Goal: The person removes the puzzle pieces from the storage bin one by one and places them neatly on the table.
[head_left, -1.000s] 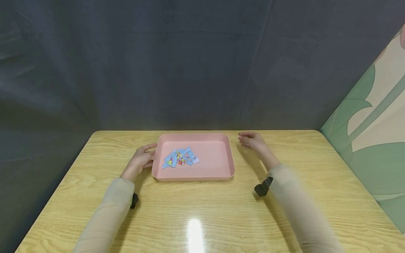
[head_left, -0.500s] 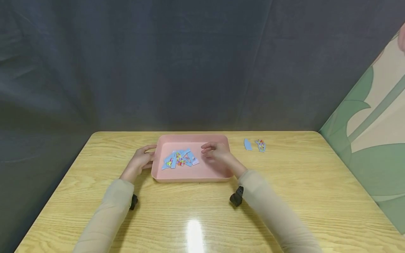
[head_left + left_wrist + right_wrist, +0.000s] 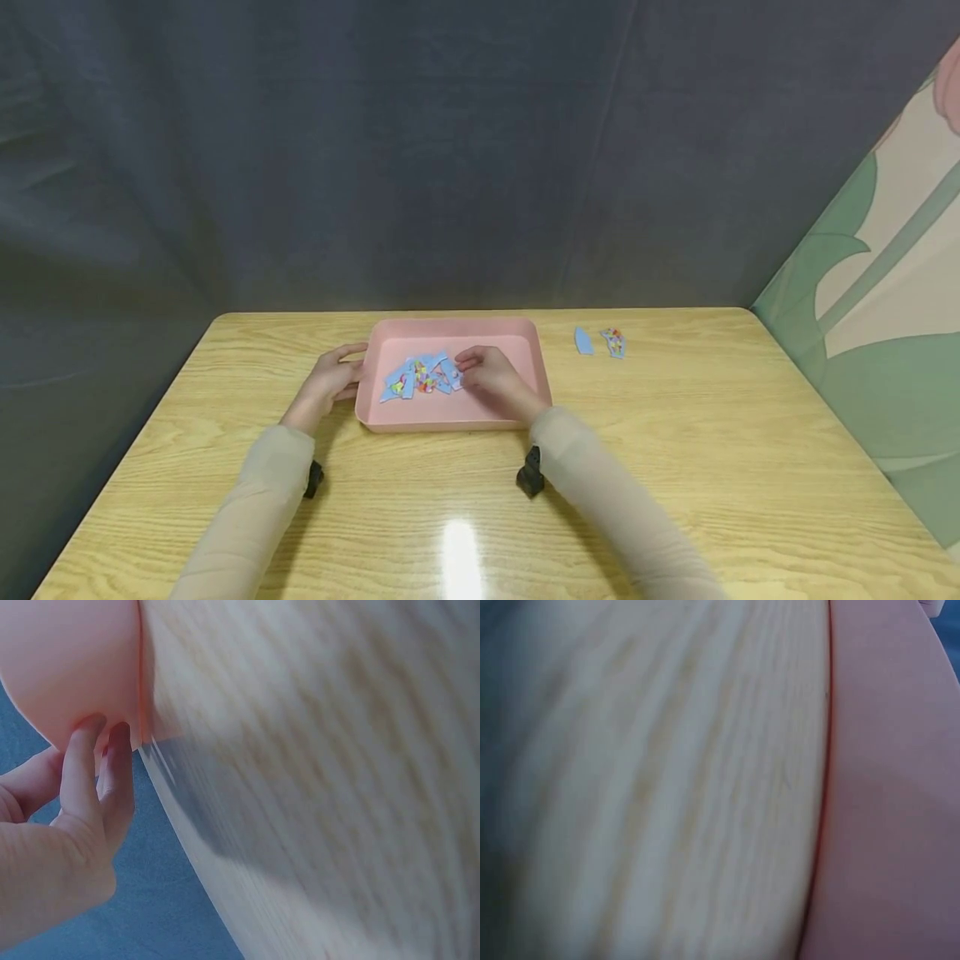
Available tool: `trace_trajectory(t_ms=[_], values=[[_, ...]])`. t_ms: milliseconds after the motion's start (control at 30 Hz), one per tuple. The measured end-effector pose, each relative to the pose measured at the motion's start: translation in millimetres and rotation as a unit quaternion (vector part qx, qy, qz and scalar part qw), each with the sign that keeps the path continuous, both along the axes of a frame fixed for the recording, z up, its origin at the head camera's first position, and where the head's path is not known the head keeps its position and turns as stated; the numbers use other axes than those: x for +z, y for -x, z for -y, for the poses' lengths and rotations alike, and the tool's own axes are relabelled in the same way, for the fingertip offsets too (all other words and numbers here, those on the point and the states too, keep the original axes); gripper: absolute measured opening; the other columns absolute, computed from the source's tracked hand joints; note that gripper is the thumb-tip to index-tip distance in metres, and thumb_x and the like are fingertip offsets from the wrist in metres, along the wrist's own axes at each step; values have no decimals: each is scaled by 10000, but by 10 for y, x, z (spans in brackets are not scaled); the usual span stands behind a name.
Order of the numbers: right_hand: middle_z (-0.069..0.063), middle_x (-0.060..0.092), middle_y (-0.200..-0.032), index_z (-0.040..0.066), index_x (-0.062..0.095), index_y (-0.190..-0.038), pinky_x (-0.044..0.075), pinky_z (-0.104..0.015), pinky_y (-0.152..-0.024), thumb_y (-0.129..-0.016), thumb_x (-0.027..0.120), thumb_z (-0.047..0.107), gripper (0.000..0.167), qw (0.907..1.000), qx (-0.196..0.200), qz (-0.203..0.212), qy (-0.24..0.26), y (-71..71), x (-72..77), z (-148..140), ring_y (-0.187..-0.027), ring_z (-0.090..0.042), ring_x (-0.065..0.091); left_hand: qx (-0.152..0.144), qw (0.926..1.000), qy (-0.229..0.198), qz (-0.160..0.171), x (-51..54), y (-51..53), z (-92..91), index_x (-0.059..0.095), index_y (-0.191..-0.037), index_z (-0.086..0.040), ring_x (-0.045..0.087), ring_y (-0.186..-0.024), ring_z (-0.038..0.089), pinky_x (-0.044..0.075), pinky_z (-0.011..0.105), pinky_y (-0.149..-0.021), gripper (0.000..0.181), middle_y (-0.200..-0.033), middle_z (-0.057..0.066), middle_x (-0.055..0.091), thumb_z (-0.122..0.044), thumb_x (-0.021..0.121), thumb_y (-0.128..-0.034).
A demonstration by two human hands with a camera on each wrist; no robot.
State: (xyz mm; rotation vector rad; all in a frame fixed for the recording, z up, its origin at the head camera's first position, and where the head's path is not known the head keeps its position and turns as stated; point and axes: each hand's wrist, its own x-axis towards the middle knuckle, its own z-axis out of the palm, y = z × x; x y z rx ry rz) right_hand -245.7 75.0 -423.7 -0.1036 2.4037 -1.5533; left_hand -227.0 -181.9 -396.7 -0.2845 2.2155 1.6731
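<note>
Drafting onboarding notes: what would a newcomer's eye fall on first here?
Probably the shallow pink rectangular tray on the pale wood-grain table, with a pile of flat blue and multicoloured pieces left of its middle. Then the bare hands: left hand against the tray's left side, right hand over the pile's right edge. Two similar loose pieces lie right of the tray.

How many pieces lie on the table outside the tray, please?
2: a blue piece right of the tray, and a patterned piece just right of that. Any under the arms would be hidden.
</note>
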Motion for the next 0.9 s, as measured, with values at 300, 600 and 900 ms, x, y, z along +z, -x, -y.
trace_trajectory(t_ms=[300, 600, 900], values=[[-142, 669, -1001, -24, 652, -1084, 518, -304, -850, -766, 701, -25, 321, 9930, 192, -582, -1006, -4, -18, 79, -902, -195, 591, 14, 10000, 53, 19, 9, 4, -5, 277, -1505, -79, 653, -1023, 159, 568, 243, -770, 559, -1479, 250, 393, -30, 437, -972], [-109, 650, -950, -27, 642, -1127, 506, -269, -809, -763, 730, -27, 375, 9895, 308, -412, -1351, 26, -16, 83, -842, -152, 545, 4, 10000, 65, 20, 9, 3, -10, 274, -1508, -85, 644, -1036, 167, 565, 239, -765, 572, -1491, 240, 381, -16, 436, -964], [-113, 640, -938, -38, 653, -1043, 477, -203, -739, -768, 704, -73, 282, 9947, 483, -7, -911, 42, -8, 38, -814, -129, 530, 16, 10000, 1, 35, 8, 13, -4, 268, -1511, -89, 628, -1108, 220, 565, 241, -774, 573, -1496, 231, 378, -12, 430, -966]])
